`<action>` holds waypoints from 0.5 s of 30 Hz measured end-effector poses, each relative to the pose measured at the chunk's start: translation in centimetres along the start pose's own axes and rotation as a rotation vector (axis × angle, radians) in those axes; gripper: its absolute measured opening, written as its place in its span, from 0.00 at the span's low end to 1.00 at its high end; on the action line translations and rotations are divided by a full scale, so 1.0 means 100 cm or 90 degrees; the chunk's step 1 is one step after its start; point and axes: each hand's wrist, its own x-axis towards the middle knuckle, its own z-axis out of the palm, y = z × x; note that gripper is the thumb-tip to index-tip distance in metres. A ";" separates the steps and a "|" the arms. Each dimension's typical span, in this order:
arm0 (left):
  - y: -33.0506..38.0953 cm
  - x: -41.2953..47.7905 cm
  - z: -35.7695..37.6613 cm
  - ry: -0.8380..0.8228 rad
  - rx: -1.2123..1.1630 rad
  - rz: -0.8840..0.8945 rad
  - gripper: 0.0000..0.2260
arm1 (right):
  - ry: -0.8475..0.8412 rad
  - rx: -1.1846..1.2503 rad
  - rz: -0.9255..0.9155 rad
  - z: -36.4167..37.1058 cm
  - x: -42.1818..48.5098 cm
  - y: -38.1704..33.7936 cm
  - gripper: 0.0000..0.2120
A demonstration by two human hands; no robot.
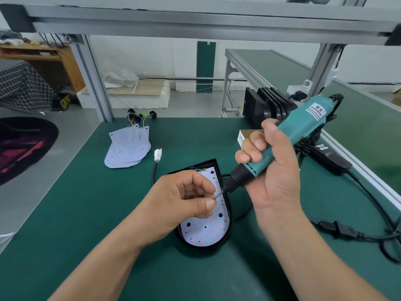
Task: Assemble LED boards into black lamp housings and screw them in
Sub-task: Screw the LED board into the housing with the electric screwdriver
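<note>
1. The LED board [206, 231] sits in the black housing [228, 222], near the middle of the table [86, 213].
2. The right hand [269, 170] grips the screwdriver [303, 124].
3. The left hand [184, 205] pinches a tiny screw [214, 200], I think, at its tip.
4. This looks like the screwing step. Next, the tip needs to stand straight over a hole.

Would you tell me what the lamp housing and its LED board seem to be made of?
Lamp housing: probably moulded plastic, black, smooth with a slight sheen on its rim. LED board: likely a white-coated rigid circuit board, matt, flat, with drilled holes.
</note>
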 end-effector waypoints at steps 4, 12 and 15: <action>-0.001 0.000 0.000 0.001 0.006 -0.005 0.08 | -0.017 -0.018 0.001 0.001 -0.001 0.000 0.05; -0.002 0.000 0.001 0.027 0.076 0.000 0.08 | -0.057 -0.048 -0.005 0.001 -0.001 -0.001 0.05; -0.003 -0.001 0.001 0.042 0.153 0.010 0.09 | -0.062 -0.076 -0.018 0.003 -0.003 0.003 0.06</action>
